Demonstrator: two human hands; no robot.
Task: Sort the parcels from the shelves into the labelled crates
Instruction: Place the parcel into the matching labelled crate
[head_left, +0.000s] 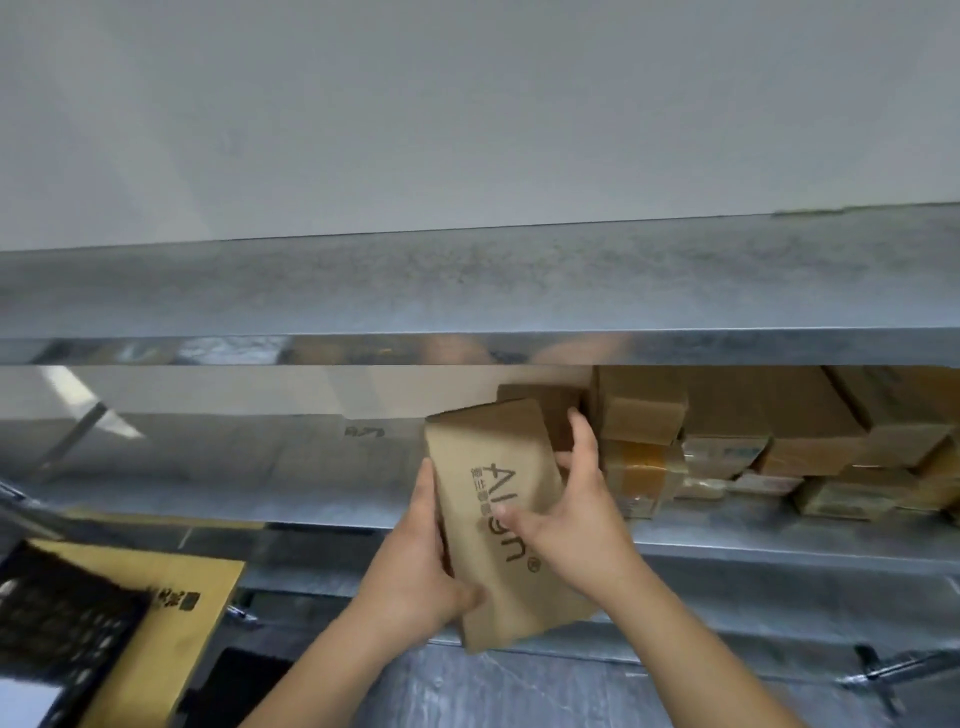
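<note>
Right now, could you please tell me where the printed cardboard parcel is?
In the head view, the printed cardboard parcel sits centre frame, gripped between the left hand and right hand, before the metal shelf, left of the stacked boxes.

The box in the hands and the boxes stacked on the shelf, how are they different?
The box is gripped by the left hand and the right hand; the stacked boxes rest on the shelf. The held box is tilted and shows dark printed letters; the stacked ones lie flat, some with tape. All are brown cardboard.
</note>
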